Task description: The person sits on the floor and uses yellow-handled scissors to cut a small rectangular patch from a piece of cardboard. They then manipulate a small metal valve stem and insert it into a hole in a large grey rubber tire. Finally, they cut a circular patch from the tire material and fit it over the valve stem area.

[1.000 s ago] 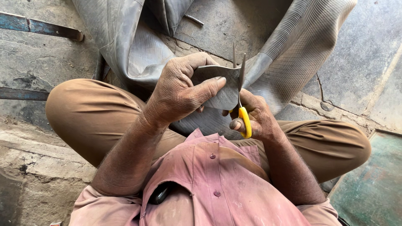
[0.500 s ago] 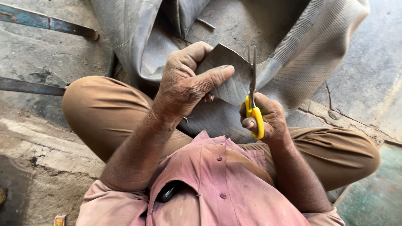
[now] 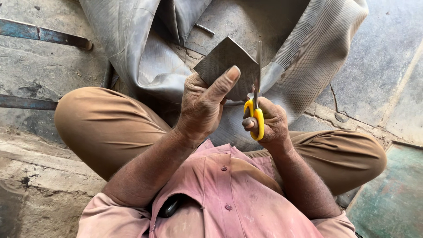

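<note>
— Rubber is being held up in front of the body, is it not?

— Yes. A flat dark grey rubber piece (image 3: 227,66), roughly diamond-shaped, is gripped by the left hand (image 3: 203,105); its lower part is pinched between the thumb, laid flat across the near face, and the fingers curled behind. One corner is pointed upward.

— And what is grasped on the other side?

— Scissors (image 3: 256,99) with yellow handles are held in the right hand (image 3: 269,123). The fingers are passed through the yellow loops and closed around them, and the blades are raised nearly upright along the right edge of the rubber piece. The blades are seen almost edge-on, so whether they are parted cannot be told, but contact with that edge is shown.

— Where is all this placed?

— Both hands are raised above the lap, between the knees of a seated person dressed in brown trousers (image 3: 110,128) and a faded pink shirt (image 3: 229,198). Behind the hands, a large slack grey inner tube (image 3: 145,57) is spread over the cracked concrete floor (image 3: 39,70). Two dark metal bars (image 3: 44,36) are laid on the floor towards the left edge, well apart from the hands.
</note>
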